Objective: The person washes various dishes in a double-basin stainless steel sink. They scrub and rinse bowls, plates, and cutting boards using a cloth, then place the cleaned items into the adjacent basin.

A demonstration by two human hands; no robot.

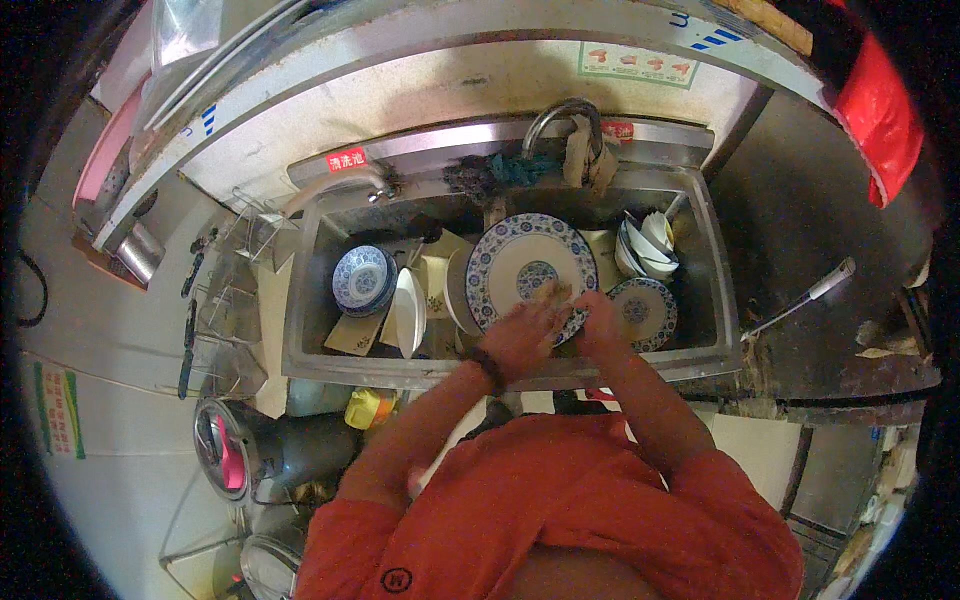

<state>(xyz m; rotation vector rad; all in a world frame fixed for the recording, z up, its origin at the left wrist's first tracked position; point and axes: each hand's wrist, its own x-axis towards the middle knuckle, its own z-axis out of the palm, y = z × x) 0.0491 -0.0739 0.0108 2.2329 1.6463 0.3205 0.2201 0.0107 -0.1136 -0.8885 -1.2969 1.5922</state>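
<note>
A large blue-and-white patterned plate (502, 262) lies face up above the middle of a steel double sink (727, 300). My left hand (521, 337) presses a brownish scouring pad or cloth (553, 292) onto the plate's face. With its fingers at the lower right rim, my right hand (598, 319) grips the plate. In the left basin are stacked patterned bowls (364, 277) and a white dish on its edge (409, 311). White bowls (649, 247) and a smaller patterned plate (641, 311) are in the right basin.
A curved faucet (559, 112) with a tan cloth (589, 161) hanging by it rises behind the sink. Another faucet (352, 180) is at the left. A long-handled utensil (810, 296) rests on the right counter. Wire racks (232, 322) stand left, below a shelf edge (300, 90).
</note>
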